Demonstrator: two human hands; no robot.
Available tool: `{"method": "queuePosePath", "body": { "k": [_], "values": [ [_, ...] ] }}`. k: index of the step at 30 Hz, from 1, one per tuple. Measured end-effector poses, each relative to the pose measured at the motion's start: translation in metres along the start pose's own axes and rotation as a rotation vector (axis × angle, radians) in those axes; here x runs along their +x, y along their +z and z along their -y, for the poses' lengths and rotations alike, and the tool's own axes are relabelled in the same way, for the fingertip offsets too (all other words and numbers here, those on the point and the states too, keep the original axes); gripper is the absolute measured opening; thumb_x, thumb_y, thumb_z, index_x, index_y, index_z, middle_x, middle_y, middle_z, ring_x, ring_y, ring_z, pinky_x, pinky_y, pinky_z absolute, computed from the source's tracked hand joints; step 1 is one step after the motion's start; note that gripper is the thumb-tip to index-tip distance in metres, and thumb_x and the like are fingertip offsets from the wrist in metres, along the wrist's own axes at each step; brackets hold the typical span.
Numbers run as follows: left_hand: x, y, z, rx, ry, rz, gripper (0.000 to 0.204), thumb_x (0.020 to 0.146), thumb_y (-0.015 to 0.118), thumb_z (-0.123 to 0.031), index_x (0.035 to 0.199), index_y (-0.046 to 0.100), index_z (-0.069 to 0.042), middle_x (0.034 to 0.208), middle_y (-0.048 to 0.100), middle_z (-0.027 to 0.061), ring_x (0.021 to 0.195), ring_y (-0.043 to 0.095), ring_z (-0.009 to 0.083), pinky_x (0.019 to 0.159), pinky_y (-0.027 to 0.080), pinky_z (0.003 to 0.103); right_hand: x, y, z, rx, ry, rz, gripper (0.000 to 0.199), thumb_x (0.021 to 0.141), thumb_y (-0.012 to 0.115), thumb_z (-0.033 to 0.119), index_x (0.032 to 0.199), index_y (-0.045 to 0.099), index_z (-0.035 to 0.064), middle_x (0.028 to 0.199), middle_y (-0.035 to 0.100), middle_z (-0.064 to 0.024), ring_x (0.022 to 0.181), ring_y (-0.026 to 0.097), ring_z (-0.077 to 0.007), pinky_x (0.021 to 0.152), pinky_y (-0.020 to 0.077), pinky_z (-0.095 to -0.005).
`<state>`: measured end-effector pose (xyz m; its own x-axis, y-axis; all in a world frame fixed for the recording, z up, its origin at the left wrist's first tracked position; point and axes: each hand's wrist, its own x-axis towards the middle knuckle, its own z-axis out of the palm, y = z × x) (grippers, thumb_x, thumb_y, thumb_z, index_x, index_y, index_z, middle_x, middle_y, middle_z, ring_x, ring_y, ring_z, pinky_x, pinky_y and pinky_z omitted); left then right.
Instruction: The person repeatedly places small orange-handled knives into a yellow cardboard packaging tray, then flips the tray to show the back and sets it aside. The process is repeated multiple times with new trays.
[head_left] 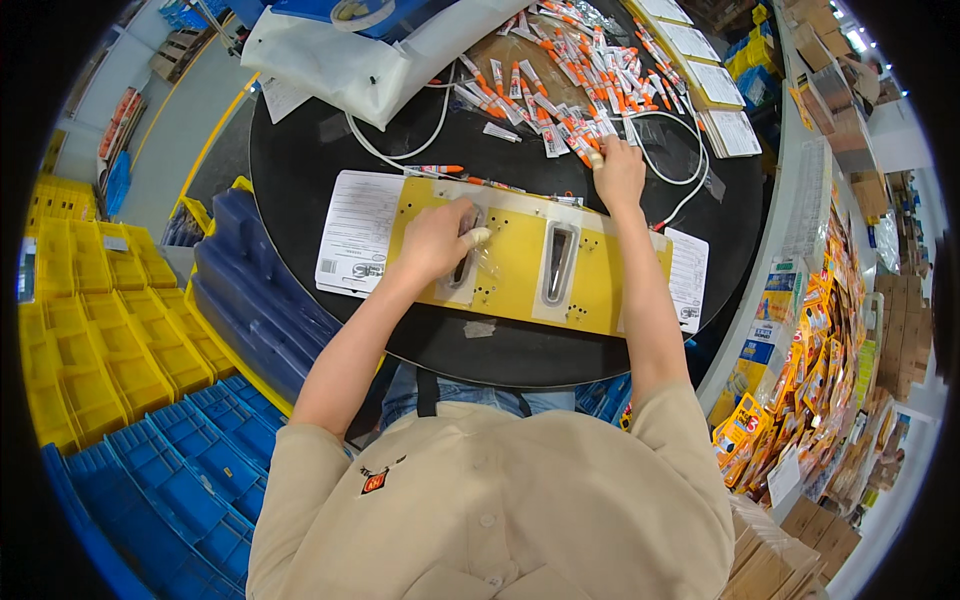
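On the round black table lies a yellow plate [522, 222] with two long slots. My left hand [436, 240] is closed at the left slot, its fingertips on a clear plastic blister [484, 262]. The right slot holds another clear blister [559, 264], long and rounded, with a dark hollow. Beyond the plate, my right hand [618, 176] reaches to the near edge of a pile of small white tubes with orange caps [590, 75]. Its fingers are pinched at one of those tubes [580, 150]. Pale covers sit on a fingertip of each hand.
Printed cards [350, 225] lie under the plate's left end, with more cards [690, 275] at its right. White cables [415, 150] loop over the table. Yellow bins [95, 330] and blue crates [190, 460] stand at left; orange packages [800, 370] fill the right.
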<state>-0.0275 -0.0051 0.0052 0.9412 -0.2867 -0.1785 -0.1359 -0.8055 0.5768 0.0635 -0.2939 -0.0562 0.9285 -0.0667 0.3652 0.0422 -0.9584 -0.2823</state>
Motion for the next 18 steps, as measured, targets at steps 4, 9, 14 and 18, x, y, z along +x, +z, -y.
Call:
{"method": "queuePosePath", "body": {
  "k": [4,9,14,18],
  "values": [
    [0.008,-0.012,0.007,0.221,-0.041,0.022,0.054,0.072,0.073,-0.052,0.089,0.055,-0.004,0.074,0.064,0.0113,0.071,0.063,0.0342,0.065,0.048,0.042,0.023,0.016,-0.010,-0.044,0.148,0.286,0.021,0.082,0.067,0.026,0.094,0.065,0.0084,0.093,0.067,-0.0147,0.095,0.061,-0.0349,0.081,0.0473,-0.0460],
    [0.004,-0.017,0.015,0.342,-0.006,0.019,0.066,0.068,0.070,-0.063,0.095,0.054,-0.005,0.077,0.065,0.0109,0.075,0.064,0.0341,0.066,0.049,0.043,0.011,-0.079,-0.011,0.297,0.038,0.231,0.016,0.088,0.060,0.021,0.092,0.067,0.0072,0.085,0.066,-0.0137,0.083,0.060,-0.0339,0.076,0.0466,-0.0427],
    [0.016,-0.020,0.012,0.357,0.044,0.020,0.058,0.074,0.070,-0.055,0.097,0.053,-0.005,0.077,0.066,0.0112,0.077,0.065,0.0329,0.065,0.049,0.043,-0.032,-0.127,0.015,0.345,-0.365,0.482,0.010,0.082,0.062,0.012,0.088,0.069,0.0069,0.080,0.060,-0.0091,0.085,0.055,-0.0285,0.077,0.0461,-0.0373],
    [0.054,-0.022,0.000,0.267,0.257,-0.185,0.017,0.084,0.063,-0.017,0.096,0.058,-0.008,0.089,0.066,0.0118,0.083,0.064,0.0311,0.067,0.050,0.041,-0.070,-0.100,0.039,0.329,-0.443,0.539,0.022,0.079,0.070,0.018,0.096,0.067,0.0048,0.084,0.057,-0.0104,0.086,0.054,-0.0288,0.078,0.0460,-0.0388]
  ]
}}
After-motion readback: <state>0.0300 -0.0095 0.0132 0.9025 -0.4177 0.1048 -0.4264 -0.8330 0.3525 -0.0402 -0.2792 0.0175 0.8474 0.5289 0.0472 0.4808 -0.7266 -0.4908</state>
